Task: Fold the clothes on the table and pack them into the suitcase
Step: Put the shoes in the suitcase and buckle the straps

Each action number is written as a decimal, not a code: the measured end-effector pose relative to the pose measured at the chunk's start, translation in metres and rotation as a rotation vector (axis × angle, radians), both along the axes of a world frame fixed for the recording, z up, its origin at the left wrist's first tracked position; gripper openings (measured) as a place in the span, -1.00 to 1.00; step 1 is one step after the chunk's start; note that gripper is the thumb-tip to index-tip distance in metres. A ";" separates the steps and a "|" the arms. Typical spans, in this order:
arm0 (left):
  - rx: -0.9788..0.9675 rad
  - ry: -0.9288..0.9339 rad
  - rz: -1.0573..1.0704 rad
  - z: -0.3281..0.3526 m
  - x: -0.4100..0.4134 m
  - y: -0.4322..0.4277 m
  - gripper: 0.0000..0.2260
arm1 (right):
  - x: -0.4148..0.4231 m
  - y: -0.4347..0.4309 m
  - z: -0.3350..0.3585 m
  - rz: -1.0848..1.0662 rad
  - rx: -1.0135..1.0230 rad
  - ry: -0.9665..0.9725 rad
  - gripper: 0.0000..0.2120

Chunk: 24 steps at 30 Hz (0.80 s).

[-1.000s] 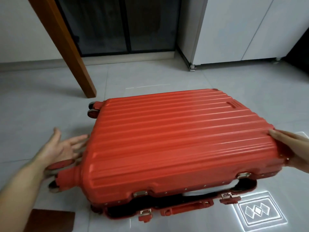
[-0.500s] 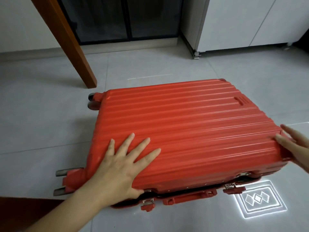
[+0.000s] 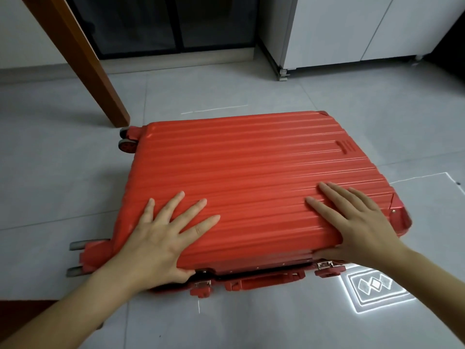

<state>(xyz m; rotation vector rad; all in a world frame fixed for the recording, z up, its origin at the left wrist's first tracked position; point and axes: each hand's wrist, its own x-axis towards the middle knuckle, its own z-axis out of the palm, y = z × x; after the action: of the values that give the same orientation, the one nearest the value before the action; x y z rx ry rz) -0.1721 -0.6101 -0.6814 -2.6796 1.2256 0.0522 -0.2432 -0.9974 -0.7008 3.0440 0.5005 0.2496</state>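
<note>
The grey tiled floor (image 3: 50,172) carries everything. The red ribbed suitcase (image 3: 251,167) lies flat in the middle of it, its long side toward me, with a dark slit between the two shells along that near side. Behind it a brown table leg (image 3: 83,59) stands at its far left corner, and a white cabinet (image 3: 352,28) sits further back on the right.

My left hand (image 3: 161,243) rests flat on the lid near its near left corner, fingers (image 3: 203,222) straight and fanned wide, thumb hooked over the near edge. My right hand (image 3: 357,227) lies flat near the near right corner, fingers (image 3: 334,195) straight and a little apart, thumb stretched along the near edge. Neither holds anything.

A bright light pattern (image 3: 375,285) falls on the floor beside the near right corner. Below the seam sit the carry handle (image 3: 264,282) and two latches (image 3: 202,285). The wheels (image 3: 127,144) stick out on the left end.
</note>
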 end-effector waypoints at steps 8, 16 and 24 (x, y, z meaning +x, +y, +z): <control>0.037 -0.013 -0.025 -0.024 0.016 0.010 0.08 | -0.006 0.019 -0.031 -0.046 0.040 -0.029 -0.07; 0.023 -0.050 -0.033 -0.041 0.008 0.012 0.08 | -0.012 0.022 -0.045 -0.042 0.030 -0.050 -0.13; 0.016 -0.067 -0.044 -0.050 0.003 0.013 0.08 | -0.017 0.026 -0.052 -0.040 0.039 -0.097 -0.12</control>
<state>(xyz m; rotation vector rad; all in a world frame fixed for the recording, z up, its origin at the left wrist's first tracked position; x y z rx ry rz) -0.1687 -0.5970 -0.7310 -2.6179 1.2574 -0.0333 -0.2602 -0.9717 -0.7527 3.0577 0.4329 0.4072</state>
